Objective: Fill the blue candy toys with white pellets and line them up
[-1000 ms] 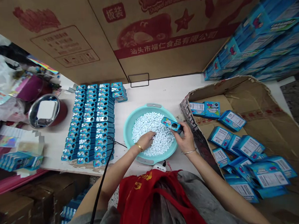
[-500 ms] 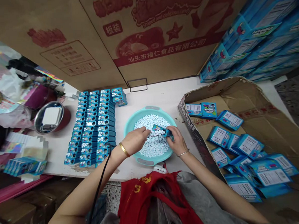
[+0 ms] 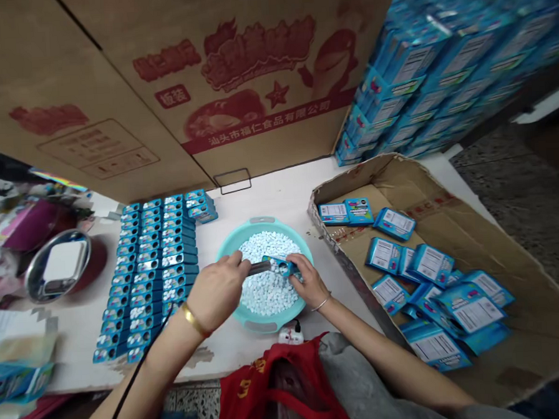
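The fingers of the left hand [image 3: 219, 294] were closed round a dark, narrow tool [image 3: 260, 268]; those of the right hand [image 3: 310, 284] gripped a small blue box [image 3: 286, 267] over a teal basin [image 3: 229, 240], near the frame's centre. Tall brown cardboard [image 3: 127, 73] spanned the upper left and top. An open carton [image 3: 507, 254] at right held loose blue packs [image 3: 476, 305]; wrapped stacks [image 3: 395, 94] stood upper right, box rows [image 3: 140, 279] left of centre. The basin contained pale pellets [image 3: 268, 296]. Whether tool and box touched was unclear.
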`<action>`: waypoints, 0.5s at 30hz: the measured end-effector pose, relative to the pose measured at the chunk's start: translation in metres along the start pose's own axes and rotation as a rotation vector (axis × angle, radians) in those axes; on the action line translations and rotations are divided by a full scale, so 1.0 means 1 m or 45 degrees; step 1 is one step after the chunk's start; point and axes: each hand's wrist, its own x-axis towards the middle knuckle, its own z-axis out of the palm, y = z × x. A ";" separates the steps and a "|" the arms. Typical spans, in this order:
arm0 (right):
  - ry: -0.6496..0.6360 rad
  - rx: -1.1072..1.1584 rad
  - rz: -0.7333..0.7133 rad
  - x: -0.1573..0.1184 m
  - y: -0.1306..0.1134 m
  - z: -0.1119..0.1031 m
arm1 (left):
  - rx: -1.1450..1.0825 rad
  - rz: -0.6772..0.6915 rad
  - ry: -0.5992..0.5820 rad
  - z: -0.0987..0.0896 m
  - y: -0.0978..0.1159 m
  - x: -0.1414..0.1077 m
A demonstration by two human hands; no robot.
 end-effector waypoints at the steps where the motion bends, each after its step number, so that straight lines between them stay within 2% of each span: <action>1: 0.002 0.008 -0.006 0.001 -0.002 -0.001 | -0.084 0.037 0.045 0.003 -0.007 0.002; 4: 0.014 -0.006 -0.024 0.006 -0.012 -0.004 | -0.370 0.229 0.162 0.022 -0.017 0.019; 6: -0.038 0.001 -0.059 0.013 -0.019 -0.009 | -0.450 0.336 0.165 0.036 -0.015 0.035; 8: -0.138 0.038 -0.096 0.025 -0.022 -0.022 | -0.461 0.390 0.125 0.045 -0.012 0.047; 10: -0.119 0.059 -0.063 0.041 -0.017 -0.046 | -0.472 0.390 0.138 0.047 -0.015 0.054; 11: -0.028 0.043 -0.008 0.051 -0.009 -0.062 | -0.478 0.366 0.173 0.045 -0.020 0.056; 12: 0.134 0.015 0.084 0.061 0.004 -0.081 | -0.476 0.326 0.221 0.042 -0.027 0.058; 14: 0.477 -0.120 0.332 0.083 0.044 -0.119 | -0.435 0.186 0.321 0.036 -0.049 0.061; 15: 0.590 -0.204 0.451 0.093 0.069 -0.136 | -0.396 0.091 0.364 0.035 -0.063 0.063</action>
